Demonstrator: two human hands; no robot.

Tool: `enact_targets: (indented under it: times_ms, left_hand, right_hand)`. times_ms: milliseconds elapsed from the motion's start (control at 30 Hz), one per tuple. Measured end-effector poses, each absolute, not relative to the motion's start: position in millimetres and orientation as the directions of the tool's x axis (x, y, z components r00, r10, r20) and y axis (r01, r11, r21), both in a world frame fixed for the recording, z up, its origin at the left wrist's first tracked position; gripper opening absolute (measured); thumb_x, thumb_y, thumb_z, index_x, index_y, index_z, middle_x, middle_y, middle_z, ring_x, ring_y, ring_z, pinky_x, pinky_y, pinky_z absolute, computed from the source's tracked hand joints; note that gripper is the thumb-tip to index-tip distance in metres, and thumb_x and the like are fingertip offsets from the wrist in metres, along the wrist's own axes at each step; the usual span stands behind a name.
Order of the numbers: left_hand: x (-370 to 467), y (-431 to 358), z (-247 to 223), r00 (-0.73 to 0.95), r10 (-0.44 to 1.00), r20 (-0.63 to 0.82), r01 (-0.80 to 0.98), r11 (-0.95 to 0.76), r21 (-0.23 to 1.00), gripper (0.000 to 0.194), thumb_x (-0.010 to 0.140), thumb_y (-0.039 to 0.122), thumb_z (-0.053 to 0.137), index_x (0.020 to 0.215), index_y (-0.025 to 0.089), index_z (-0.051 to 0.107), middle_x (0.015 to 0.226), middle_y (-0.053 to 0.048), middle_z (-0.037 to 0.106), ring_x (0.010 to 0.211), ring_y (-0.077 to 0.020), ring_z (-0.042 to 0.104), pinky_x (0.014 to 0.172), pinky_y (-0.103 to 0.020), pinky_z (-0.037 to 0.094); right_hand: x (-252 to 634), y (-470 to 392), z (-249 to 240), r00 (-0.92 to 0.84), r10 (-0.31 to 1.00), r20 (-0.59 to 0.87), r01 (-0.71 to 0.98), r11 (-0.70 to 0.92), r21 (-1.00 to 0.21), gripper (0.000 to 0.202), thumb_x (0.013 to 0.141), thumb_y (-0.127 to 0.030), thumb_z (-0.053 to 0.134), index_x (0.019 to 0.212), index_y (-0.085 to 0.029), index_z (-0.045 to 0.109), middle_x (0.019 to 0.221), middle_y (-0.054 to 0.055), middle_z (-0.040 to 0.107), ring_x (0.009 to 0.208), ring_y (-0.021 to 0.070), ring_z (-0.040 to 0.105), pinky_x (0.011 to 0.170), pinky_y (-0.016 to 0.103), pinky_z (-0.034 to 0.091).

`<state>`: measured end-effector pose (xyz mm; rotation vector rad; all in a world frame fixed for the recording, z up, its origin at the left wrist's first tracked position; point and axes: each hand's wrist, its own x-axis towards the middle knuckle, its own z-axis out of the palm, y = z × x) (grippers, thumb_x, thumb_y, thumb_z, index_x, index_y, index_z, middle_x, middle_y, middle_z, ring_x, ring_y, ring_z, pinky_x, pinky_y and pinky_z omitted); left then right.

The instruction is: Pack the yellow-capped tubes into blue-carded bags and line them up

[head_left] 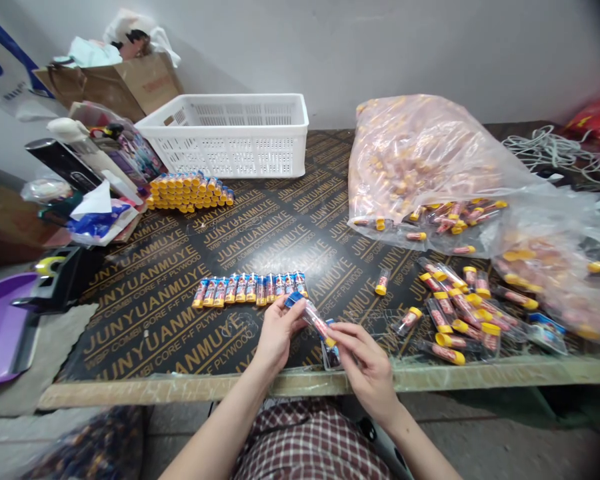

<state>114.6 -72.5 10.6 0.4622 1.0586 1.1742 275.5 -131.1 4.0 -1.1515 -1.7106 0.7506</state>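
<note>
Near the front edge of the table, both hands meet at a clear tube (314, 316) with a yellow cap and pinkish contents. My left hand (280, 328) pinches a small blue printed sleeve (294, 299) at the tube's far end. The fingers of my right hand (363, 363) close around the tube's yellow-capped end. Below them, another blue printed piece (331, 357) lies on the table, partly hidden by my right hand. Just beyond my left hand runs a row of blue-sleeved tubes (240, 289), side by side with yellow ends toward me.
Loose yellow-capped tubes (460, 310) lie piled at the right, beside a large plastic bag (410, 147) of more tubes. Stacked sleeved tubes (190, 191) sit at back left, before a white basket (240, 150). A tape dispenser (55, 277) and purple dustpan (5, 327) are at far left.
</note>
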Motion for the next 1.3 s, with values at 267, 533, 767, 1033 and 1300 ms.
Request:
enact_targets:
  times_ms: [267, 533, 767, 1033, 1300]
  left_hand:
    - [115.2, -84.9, 18.1, 0.319, 0.837, -0.445, -0.354, 0.54, 0.763, 0.045, 0.059, 0.028, 0.082, 0.096, 0.012, 0.062, 0.076, -0.004, 0.069, 0.063, -0.0117, 0.063, 0.061, -0.023, 0.05]
    - [122.5, -96.3, 16.2, 0.458, 0.776, -0.434, -0.258, 0.584, 0.77, 0.032, 0.07, 0.035, 0.074, 0.087, 0.01, 0.065, 0.069, -0.003, 0.065, 0.054, -0.0081, 0.057, 0.049, -0.016, 0.043]
    - [124.0, -98.5, 14.0, 0.457, 0.775, -0.436, -0.268, 0.588, 0.763, 0.033, 0.069, 0.035, 0.074, 0.089, 0.011, 0.064, 0.069, -0.002, 0.064, 0.053, -0.0078, 0.056, 0.048, -0.016, 0.043]
    - [124.8, -98.9, 15.9, 0.456, 0.774, -0.439, -0.269, 0.59, 0.761, 0.033, 0.069, 0.036, 0.074, 0.088, 0.01, 0.063, 0.07, -0.004, 0.065, 0.055, -0.0088, 0.058, 0.051, -0.017, 0.045]
    - [67.9, -63.1, 17.7, 0.128, 0.909, -0.396, -0.042, 0.404, 0.914, 0.038, 0.062, 0.047, 0.073, 0.076, 0.013, 0.061, 0.065, -0.002, 0.064, 0.054, -0.0126, 0.056, 0.052, -0.023, 0.045]
  right_hand:
    - [279.3, -120.4, -6.3, -0.183, 0.883, 0.432, 0.437, 0.467, -0.769, 0.068, 0.076, -0.009, 0.054, 0.138, -0.03, 0.035, 0.133, 0.01, 0.039, 0.118, 0.0262, 0.047, 0.097, 0.046, 0.045]
    - [285.3, -114.1, 2.9, -0.395, 0.836, 0.381, 0.321, 0.514, -0.795, 0.083, 0.063, -0.007, 0.049, 0.141, -0.022, 0.028, 0.14, 0.009, 0.038, 0.131, 0.0284, 0.035, 0.108, 0.049, 0.034]
    - [282.3, -116.6, -2.7, -0.344, 0.858, 0.381, 0.269, 0.479, -0.836, 0.084, 0.061, -0.006, 0.05, 0.14, -0.024, 0.028, 0.136, 0.009, 0.041, 0.126, 0.0275, 0.042, 0.106, 0.046, 0.039]
    - [279.5, -117.5, -5.2, -0.321, 0.865, 0.385, 0.247, 0.469, -0.848, 0.084, 0.06, -0.006, 0.05, 0.139, -0.024, 0.028, 0.136, 0.01, 0.041, 0.125, 0.0281, 0.044, 0.104, 0.046, 0.04]
    - [313.1, -84.4, 6.7, -0.289, 0.902, 0.322, 0.665, 0.431, -0.61, 0.074, 0.077, -0.039, 0.062, 0.14, -0.023, 0.029, 0.143, 0.013, 0.033, 0.131, 0.0314, 0.034, 0.106, 0.05, 0.032]
